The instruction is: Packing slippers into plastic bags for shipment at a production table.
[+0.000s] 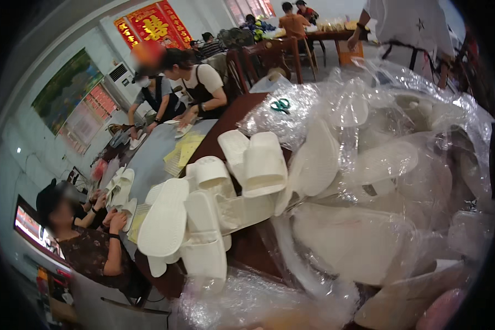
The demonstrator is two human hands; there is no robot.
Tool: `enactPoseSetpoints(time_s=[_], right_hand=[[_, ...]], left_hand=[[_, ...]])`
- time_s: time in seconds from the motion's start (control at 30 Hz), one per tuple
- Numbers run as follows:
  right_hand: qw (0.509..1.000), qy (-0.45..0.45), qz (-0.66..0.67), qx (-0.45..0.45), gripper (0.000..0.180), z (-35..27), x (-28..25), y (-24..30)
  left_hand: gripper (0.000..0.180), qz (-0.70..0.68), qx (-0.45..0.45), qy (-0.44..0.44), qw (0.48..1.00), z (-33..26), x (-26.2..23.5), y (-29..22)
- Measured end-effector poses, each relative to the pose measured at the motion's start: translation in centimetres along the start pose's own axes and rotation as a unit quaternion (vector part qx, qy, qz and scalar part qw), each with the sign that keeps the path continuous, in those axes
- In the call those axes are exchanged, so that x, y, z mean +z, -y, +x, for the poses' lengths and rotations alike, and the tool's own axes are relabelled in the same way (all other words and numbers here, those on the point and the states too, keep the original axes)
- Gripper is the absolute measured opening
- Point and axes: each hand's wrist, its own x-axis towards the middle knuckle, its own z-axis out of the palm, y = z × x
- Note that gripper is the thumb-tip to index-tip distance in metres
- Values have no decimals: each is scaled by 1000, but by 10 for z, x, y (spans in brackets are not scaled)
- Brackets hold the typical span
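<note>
A large clear plastic bag (349, 220) full of white slippers fills the right side. To its left, several loose white slippers lie piled on a dark red table (253, 247). One slipper (164, 217) shows its sole, and another slipper (264, 165) has its broad strap up. At the lower edge a blurred skin-toned patch (283, 320) shows by the crumpled plastic, perhaps part of my left hand. A pinkish rounded patch (443, 311) at the lower right may be my right hand. No fingers of mine can be made out.
Green-handled scissors (280, 106) lie on clear plastic wrap beyond the slippers. Yellow sheets (184, 149) lie on a grey table (158, 147). Several people handle slippers along its far and left sides. Wooden chairs (272, 55) stand behind, and a person in white (407, 27) stands beyond the bag.
</note>
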Motion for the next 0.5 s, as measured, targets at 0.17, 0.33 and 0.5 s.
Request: enactPoseSetpoints(time_s=[0.17,0.33,0.5], right_hand=[[996,7,-86,-15,37,-1,-8,15],[990,30,-138,11,38,-36,-15,66],[977,21,-182,109,39,-110,-28,118]], left_hand=[[88,-32,49,-33,998,-4,19,10],[92,-54,90,-82,991,-6,33,18],[82,-46,128,-120,983,2,50,35]])
